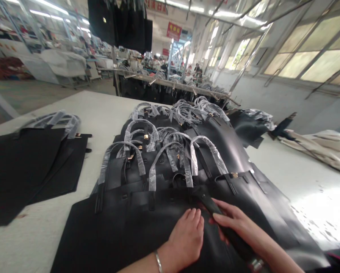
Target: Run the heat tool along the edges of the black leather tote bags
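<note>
My right hand (235, 222) is wrapped round a long black handheld tool (238, 240) with a shiny metal part near its lower end. The tool's narrow far end meets the upper edge of the nearest black tote bag (107, 235). Beside it, my left hand (187, 237) presses on that bag's front with its fingers bent and held together; the thumb is hidden. The bag lies flat, and its handle (170, 159), wrapped in clear plastic, arches away from me. More black tote bags (223, 140) overlap behind it, with plastic-wrapped handles and small gold-coloured clasps.
At the left, more black bags (24, 163) lie on the pale table (101, 106). Light cloth (323, 146) lies at the right. A rack with a metal rail (170, 81) stands beyond the table, with black pieces (118, 26) hanging above. Workstations and people fill the background.
</note>
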`<state>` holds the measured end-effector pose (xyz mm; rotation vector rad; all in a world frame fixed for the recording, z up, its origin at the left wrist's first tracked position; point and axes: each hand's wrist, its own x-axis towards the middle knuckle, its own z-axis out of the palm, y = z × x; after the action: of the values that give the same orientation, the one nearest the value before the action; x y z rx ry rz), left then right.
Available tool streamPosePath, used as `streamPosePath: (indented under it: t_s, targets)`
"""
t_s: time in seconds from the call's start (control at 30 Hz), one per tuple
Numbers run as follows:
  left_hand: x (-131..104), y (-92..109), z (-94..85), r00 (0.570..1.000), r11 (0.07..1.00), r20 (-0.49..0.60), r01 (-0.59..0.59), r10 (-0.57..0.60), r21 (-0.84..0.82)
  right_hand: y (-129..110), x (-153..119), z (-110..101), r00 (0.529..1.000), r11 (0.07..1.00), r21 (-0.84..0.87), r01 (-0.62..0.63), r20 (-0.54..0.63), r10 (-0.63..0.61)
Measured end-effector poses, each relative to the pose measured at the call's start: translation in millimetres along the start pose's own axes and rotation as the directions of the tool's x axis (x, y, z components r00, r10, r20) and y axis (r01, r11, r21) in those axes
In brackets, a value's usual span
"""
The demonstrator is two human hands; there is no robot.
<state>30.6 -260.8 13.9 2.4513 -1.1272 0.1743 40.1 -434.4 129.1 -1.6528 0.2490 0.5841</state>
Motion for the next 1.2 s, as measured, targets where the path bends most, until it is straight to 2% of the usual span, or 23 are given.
streamPosePath:
  t_s: [0.07,0.17,0.3,0.37,0.47,0.57,0.73,0.93,1.0,1.2]
  targets:
    - [1,-1,3.5,1.0,1.0,0.007,-0.026,0.026,-0.003,5,9,13,1.0,1.0,0.006,-0.012,0.024,0.012]
    - [1,-2,2.9,0.999,0.999,0.003,-0.04,0.04,-0.009,5,29,28,0.999,0.999,0.01,0.051,-0.016,-0.05]
    - [-2,-2,-2.9,0.999,0.999,-0.001,-0.053,0.053,-0.014,-4,32,32,0.991,0.994,-0.015,0.109,-0.082,-0.11]
    - [-3,-3,-2.4,0.995,0.995,0.012,-0.099,0.099,-0.007,-6,22,29,0.996,0.995,-0.044,0.086,-0.024,-0.087]
    - [-4,-4,4.4,0.98,0.981,0.043,-0.19,0.192,-0.042,-2,12,29,0.991,0.998,-0.059,-0.006,0.134,0.014]
    - [-3,-5,13.3,0.963,0.962,0.033,-0.266,0.268,-0.063,0,19,37,0.973,0.997,-0.023,-0.072,0.219,0.075]
    - [-4,-4,16.0,0.971,0.968,0.014,-0.24,0.239,0.077,-11,41,47,0.979,0.999,0.009,-0.037,0.2,0.035]
    - [-3,-5,4.9,0.978,0.977,-0.029,-0.209,0.208,-0.051,-11,33,27,0.934,0.99,-0.064,-0.126,0.327,0.14]
    - [-2,-6,4.4,0.978,0.975,-0.026,-0.21,0.209,-0.068,-10,34,28,0.924,0.988,-0.068,-0.135,0.352,0.151]
    - [-1,-4,15.3,0.981,0.982,-0.025,-0.191,0.191,-0.01,-28,56,68,0.961,0.993,-0.052,-0.105,0.25,0.115]
